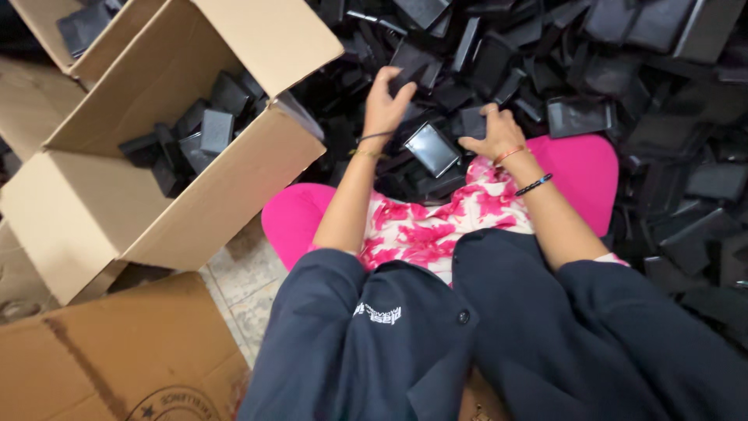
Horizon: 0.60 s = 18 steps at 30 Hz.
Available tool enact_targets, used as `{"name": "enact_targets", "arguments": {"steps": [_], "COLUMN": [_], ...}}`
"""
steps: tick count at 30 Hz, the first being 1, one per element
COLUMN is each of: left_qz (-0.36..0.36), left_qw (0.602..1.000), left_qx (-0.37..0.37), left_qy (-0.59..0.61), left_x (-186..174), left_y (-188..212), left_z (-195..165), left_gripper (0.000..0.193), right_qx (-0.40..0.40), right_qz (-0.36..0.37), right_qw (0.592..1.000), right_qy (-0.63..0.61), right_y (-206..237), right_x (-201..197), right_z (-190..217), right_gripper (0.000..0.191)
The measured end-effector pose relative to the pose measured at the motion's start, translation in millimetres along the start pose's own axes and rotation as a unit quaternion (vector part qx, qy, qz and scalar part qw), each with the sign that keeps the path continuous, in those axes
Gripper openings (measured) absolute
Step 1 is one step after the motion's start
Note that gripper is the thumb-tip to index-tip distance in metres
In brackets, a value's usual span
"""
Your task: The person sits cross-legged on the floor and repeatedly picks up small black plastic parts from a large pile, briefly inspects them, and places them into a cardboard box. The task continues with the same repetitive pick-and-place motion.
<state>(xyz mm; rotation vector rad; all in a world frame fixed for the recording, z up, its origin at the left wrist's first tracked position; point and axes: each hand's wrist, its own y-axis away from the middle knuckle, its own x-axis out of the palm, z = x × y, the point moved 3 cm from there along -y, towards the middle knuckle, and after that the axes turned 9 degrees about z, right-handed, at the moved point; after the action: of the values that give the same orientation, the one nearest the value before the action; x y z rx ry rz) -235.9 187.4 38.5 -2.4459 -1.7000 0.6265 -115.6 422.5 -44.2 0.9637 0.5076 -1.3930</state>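
Left hand: your left hand [387, 100] is up over the near edge of the pile, fingers curled round a small black piece [407, 78]; closed on it as far as the view shows.
Right hand: your right hand [492, 134] is lower and to the right, fingers bent onto another black piece [472, 121], gripping it at its right side.
Hands to each other: apart, with a glossy black tray between them.
Glossy tray: the glossy black tray [432, 149] lies tilted just in front of your lap, just beside your right hand; can't tell if a finger touches it.
Pile: the heap of black plastic trays [615, 70] fills the top and right of the view and runs down along your right leg; pieces lie every way, overlapping.
Open box: the open cardboard box [226, 187] sits to your left, flaps up, tipped toward the pile, with a loose batch of boxed black pieces [204, 134] in its bottom.
Second box: another cardboard box [47, 31] at top left, also holding dark pieces, mostly out of frame.
Flat cardboard: a flattened carton [117, 359] lies at bottom left on the tiled floor [241, 284].
Wrists: bangle and thread on your left wrist; a red thread and dark bead bracelet [534, 185] on the right.
Clothing: dark sleeves, pink trousers.
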Motion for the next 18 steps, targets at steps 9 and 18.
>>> {"name": "enact_targets", "arguments": {"steps": [9, 18], "left_qz": [0.021, -0.031], "left_qw": [0.881, 0.912], "left_qx": [-0.140, -0.169], "left_qy": [0.451, 0.372], "left_x": [-52.9, -4.1], "left_y": [128.2, 122.4], "left_z": [17.8, 10.7], "left_gripper": [0.041, 0.056], "right_qx": [-0.177, -0.145], "right_qz": [0.067, 0.042], "right_qw": [0.925, 0.905], "right_qy": [-0.330, -0.399], "right_y": [31.7, 79.3], "right_x": [-25.1, 36.7], "right_z": [47.2, 146.9], "right_gripper": [0.071, 0.061]}}
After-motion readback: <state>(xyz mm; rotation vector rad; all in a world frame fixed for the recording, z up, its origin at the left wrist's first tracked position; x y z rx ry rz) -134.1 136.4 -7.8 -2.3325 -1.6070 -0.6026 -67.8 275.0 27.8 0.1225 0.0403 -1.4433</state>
